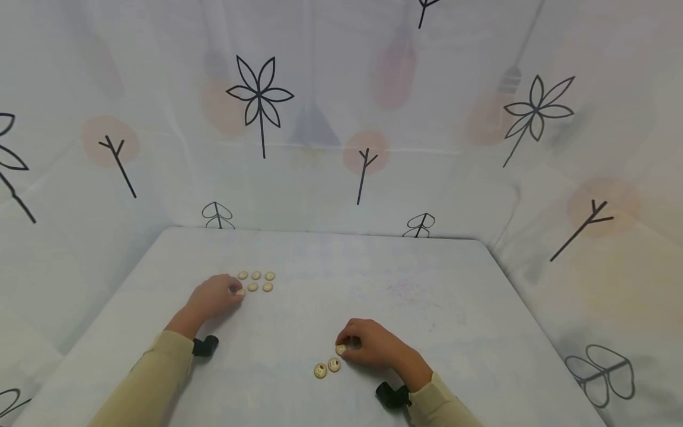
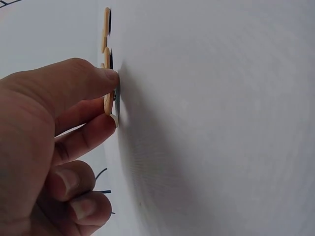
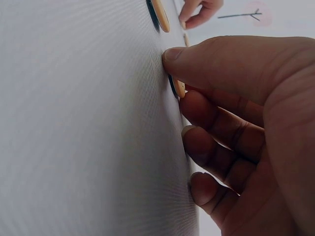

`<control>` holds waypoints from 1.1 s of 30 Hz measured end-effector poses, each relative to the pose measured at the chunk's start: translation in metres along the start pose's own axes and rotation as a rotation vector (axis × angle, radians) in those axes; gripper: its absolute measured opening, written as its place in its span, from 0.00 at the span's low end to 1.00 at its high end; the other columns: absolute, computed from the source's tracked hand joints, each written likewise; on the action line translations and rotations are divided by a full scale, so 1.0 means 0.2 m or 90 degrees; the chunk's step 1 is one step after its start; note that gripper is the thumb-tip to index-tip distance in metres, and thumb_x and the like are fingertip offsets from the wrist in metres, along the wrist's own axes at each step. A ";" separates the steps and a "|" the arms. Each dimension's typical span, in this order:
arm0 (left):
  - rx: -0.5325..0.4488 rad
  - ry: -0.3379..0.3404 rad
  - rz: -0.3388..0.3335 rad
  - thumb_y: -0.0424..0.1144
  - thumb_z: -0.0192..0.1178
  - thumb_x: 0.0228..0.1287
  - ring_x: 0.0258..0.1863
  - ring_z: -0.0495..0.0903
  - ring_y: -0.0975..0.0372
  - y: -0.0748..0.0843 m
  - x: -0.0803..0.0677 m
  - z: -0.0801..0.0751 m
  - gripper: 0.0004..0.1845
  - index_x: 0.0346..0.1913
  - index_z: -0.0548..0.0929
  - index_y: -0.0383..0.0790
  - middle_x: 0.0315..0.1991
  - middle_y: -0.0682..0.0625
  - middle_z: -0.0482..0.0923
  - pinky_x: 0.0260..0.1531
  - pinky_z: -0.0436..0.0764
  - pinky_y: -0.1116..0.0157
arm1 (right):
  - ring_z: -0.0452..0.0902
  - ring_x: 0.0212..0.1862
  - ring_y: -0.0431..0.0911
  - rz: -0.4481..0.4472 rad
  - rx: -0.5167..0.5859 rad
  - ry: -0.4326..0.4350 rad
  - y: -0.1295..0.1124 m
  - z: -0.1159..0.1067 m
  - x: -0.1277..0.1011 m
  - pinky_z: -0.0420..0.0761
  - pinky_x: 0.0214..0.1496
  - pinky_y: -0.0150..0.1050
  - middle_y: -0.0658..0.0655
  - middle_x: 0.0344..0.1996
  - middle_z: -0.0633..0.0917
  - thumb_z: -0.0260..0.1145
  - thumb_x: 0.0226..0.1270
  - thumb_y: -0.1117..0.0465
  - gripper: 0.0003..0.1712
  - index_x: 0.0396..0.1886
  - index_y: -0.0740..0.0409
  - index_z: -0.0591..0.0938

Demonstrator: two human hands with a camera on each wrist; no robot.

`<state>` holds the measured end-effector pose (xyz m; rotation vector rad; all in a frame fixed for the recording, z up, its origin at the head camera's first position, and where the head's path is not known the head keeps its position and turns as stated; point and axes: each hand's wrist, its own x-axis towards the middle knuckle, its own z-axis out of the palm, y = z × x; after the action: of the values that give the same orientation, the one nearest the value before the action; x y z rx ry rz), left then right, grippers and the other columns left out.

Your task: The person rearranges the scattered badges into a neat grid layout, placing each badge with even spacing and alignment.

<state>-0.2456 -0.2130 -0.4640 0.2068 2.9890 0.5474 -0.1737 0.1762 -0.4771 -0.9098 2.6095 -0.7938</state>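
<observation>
Small round beige discs lie on a white table (image 1: pixel 331 284). My left hand (image 1: pixel 235 291) pinches one disc (image 1: pixel 241 292) flat on the table, at the near left of a group of several discs (image 1: pixel 257 276) laid in two rows. The left wrist view shows the thumb and forefinger of my left hand (image 2: pixel 114 98) on that disc's (image 2: pixel 107 102) edge. My right hand (image 1: pixel 344 347) pinches another disc (image 1: pixel 341 350) at the table's near middle, beside two more discs (image 1: pixel 326 368). In the right wrist view my right hand (image 3: pixel 174 101) holds this disc (image 3: pixel 178 88) between thumb and fingers.
A white cloth with black tree and flower drawings (image 1: pixel 259 98) hangs behind and at both sides of the table. A black wrist mount (image 1: pixel 205 346) sits on each forearm. Bare tabletop stretches to the right (image 1: pixel 453 308).
</observation>
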 end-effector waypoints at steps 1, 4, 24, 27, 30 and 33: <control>0.001 -0.001 0.000 0.44 0.62 0.61 0.53 0.78 0.45 0.00 0.00 0.00 0.18 0.50 0.83 0.37 0.47 0.42 0.83 0.53 0.75 0.46 | 0.73 0.39 0.31 -0.001 -0.001 0.000 0.00 0.00 0.00 0.75 0.45 0.31 0.36 0.37 0.80 0.68 0.62 0.53 0.10 0.43 0.40 0.85; 0.007 0.002 -0.009 0.44 0.62 0.61 0.53 0.78 0.45 -0.01 0.01 0.00 0.18 0.50 0.83 0.37 0.47 0.42 0.82 0.53 0.75 0.46 | 0.73 0.39 0.31 -0.003 -0.001 0.002 0.00 0.00 0.00 0.76 0.45 0.31 0.36 0.37 0.80 0.68 0.62 0.53 0.10 0.43 0.40 0.85; 0.009 -0.001 -0.030 0.42 0.60 0.63 0.57 0.75 0.42 -0.02 0.07 0.00 0.20 0.54 0.81 0.34 0.52 0.38 0.80 0.57 0.72 0.44 | 0.73 0.39 0.31 0.000 0.001 0.006 0.01 0.01 0.00 0.76 0.45 0.30 0.35 0.37 0.80 0.68 0.62 0.52 0.10 0.43 0.39 0.85; 0.011 0.004 -0.032 0.42 0.59 0.63 0.56 0.76 0.42 -0.03 0.07 0.00 0.19 0.53 0.81 0.34 0.51 0.38 0.81 0.57 0.72 0.44 | 0.73 0.39 0.31 0.001 0.000 0.008 0.02 0.01 0.00 0.76 0.45 0.30 0.35 0.37 0.80 0.68 0.62 0.52 0.10 0.43 0.39 0.84; 0.010 0.010 -0.032 0.42 0.59 0.64 0.55 0.76 0.42 -0.03 0.07 0.00 0.19 0.53 0.81 0.34 0.51 0.38 0.81 0.56 0.73 0.44 | 0.73 0.39 0.31 -0.001 -0.002 0.015 0.02 0.01 0.00 0.76 0.45 0.30 0.35 0.37 0.80 0.68 0.62 0.52 0.09 0.43 0.38 0.84; 0.008 0.010 -0.031 0.42 0.59 0.64 0.55 0.76 0.42 -0.03 0.07 0.00 0.19 0.53 0.81 0.33 0.51 0.37 0.81 0.56 0.73 0.44 | 0.73 0.39 0.31 -0.006 -0.002 0.017 0.02 0.01 0.00 0.76 0.45 0.30 0.35 0.37 0.80 0.68 0.62 0.52 0.09 0.43 0.38 0.84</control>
<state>-0.2600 -0.2163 -0.4669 0.1305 3.0041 0.5270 -0.1743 0.1779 -0.4819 -0.9185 2.6320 -0.8104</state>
